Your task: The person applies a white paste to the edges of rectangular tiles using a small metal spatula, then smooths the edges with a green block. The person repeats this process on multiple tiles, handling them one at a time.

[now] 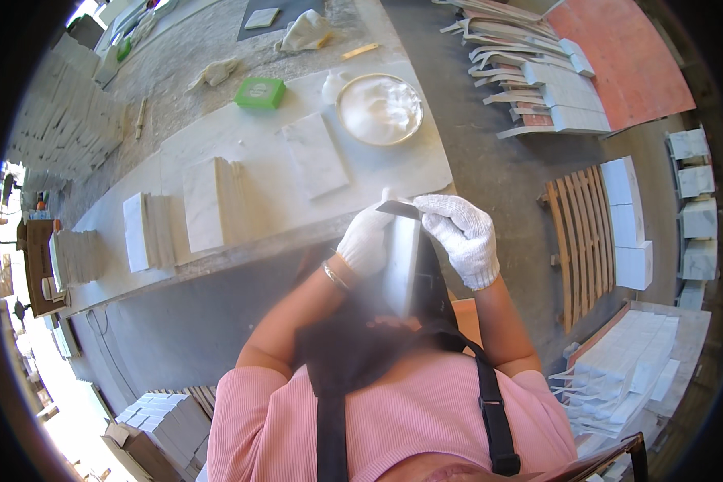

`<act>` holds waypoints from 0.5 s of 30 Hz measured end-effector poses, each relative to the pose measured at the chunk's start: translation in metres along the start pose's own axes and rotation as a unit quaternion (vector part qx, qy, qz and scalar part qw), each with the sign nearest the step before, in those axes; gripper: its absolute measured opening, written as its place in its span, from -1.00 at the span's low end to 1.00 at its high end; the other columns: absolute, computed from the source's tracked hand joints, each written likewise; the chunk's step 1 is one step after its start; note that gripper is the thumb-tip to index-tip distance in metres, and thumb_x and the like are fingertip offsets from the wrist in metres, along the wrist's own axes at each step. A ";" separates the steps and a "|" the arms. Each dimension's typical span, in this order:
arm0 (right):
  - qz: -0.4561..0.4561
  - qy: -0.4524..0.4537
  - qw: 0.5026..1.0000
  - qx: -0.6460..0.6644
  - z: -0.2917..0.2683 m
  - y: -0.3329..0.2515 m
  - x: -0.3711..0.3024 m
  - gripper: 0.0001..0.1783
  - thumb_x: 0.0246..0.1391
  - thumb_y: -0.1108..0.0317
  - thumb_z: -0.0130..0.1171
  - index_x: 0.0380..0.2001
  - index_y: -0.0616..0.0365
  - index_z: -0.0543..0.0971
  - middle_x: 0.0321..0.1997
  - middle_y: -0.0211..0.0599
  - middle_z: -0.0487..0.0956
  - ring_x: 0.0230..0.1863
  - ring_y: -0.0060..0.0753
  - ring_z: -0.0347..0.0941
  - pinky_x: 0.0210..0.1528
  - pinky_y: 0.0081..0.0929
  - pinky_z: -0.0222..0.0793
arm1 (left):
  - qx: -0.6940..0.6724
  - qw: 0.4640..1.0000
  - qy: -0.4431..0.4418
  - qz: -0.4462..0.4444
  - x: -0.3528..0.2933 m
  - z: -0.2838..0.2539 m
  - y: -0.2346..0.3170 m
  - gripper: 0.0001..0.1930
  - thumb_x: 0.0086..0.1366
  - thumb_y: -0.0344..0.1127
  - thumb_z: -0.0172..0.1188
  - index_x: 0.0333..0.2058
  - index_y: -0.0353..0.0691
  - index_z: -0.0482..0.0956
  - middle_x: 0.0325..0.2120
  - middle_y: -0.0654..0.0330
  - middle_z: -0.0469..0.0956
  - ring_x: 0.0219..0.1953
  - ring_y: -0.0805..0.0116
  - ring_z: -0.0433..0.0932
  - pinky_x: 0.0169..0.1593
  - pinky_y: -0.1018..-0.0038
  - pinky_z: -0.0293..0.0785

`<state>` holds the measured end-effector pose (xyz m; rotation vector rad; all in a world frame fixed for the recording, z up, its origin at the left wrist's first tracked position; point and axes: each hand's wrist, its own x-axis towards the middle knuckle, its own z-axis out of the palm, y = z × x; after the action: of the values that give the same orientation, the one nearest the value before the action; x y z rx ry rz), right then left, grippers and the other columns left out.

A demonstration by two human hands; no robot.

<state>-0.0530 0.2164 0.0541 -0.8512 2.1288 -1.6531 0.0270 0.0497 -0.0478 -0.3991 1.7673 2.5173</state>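
Observation:
Both my hands wear white knit gloves. My left hand (365, 243) is closed on a white marble tile (402, 269), which stands nearly edge-on in front of my dark apron, just off the near edge of the worktable. With its fingertips, my right hand (463, 239) pinches a thin dark grey strip (398, 210) lying across the tile's far end. Whether that strip is an abrasive sheet or a blade I cannot tell. Beyond my hands, a grey-veined marble tile (316, 157) lies flat on the table, beside a round bowl of white paste or powder (380, 109).
Tile stacks (207, 205) stand upright along the table's left side. A green box (259, 93), a crumpled cloth (305, 32) and a wooden stick (360, 51) lie farther back. To the right are a wooden pallet (580, 245) and strapped white stacks (569, 95).

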 end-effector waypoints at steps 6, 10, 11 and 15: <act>-0.008 -0.135 0.991 -0.016 -0.005 0.015 -0.025 -0.77 0.16 0.60 0.37 -0.09 0.25 0.77 -0.27 -0.30 0.72 -0.23 -0.47 0.65 -0.11 -0.51 0.56 | -0.315 0.928 0.134 -0.148 0.000 -0.014 0.004 -0.63 0.59 0.01 0.13 -0.04 -0.21 0.63 -0.24 0.27 0.65 -0.23 0.40 0.61 -0.10 0.39 0.59; 0.162 -0.005 0.983 0.085 -0.022 0.027 -0.033 -0.74 0.25 0.58 0.31 0.00 0.28 0.70 -0.22 -0.31 0.70 -0.28 -0.53 0.62 -0.18 -0.53 0.57 | -0.235 0.961 0.130 -0.066 -0.012 -0.020 0.014 -0.65 0.58 -0.05 0.16 0.00 -0.24 0.62 -0.18 0.31 0.64 -0.20 0.46 0.59 -0.07 0.43 0.57; 0.141 0.027 0.986 0.079 -0.027 0.030 -0.027 -0.71 0.29 0.53 0.29 0.07 0.27 0.66 -0.22 -0.33 0.68 -0.30 -0.55 0.60 -0.23 -0.53 0.55 | -0.192 0.970 0.131 -0.070 -0.016 -0.021 0.017 -0.64 0.57 -0.06 0.17 0.01 -0.27 0.62 -0.19 0.31 0.63 -0.21 0.50 0.55 -0.08 0.45 0.55; 0.090 0.079 0.993 -0.024 -0.039 0.041 0.020 -0.66 0.31 0.49 0.28 0.13 0.21 0.64 -0.26 -0.39 0.68 -0.34 -0.67 0.52 -0.28 -0.60 0.47 | -0.127 0.980 0.123 -0.090 -0.034 -0.019 0.027 -0.72 0.52 -0.22 0.21 0.02 -0.30 0.61 -0.16 0.32 0.64 -0.17 0.56 0.54 -0.05 0.50 0.53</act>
<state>-0.1013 0.2402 0.0285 -0.5385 2.2832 -1.6303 0.0588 0.0267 -0.0212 -0.8756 1.3968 2.6596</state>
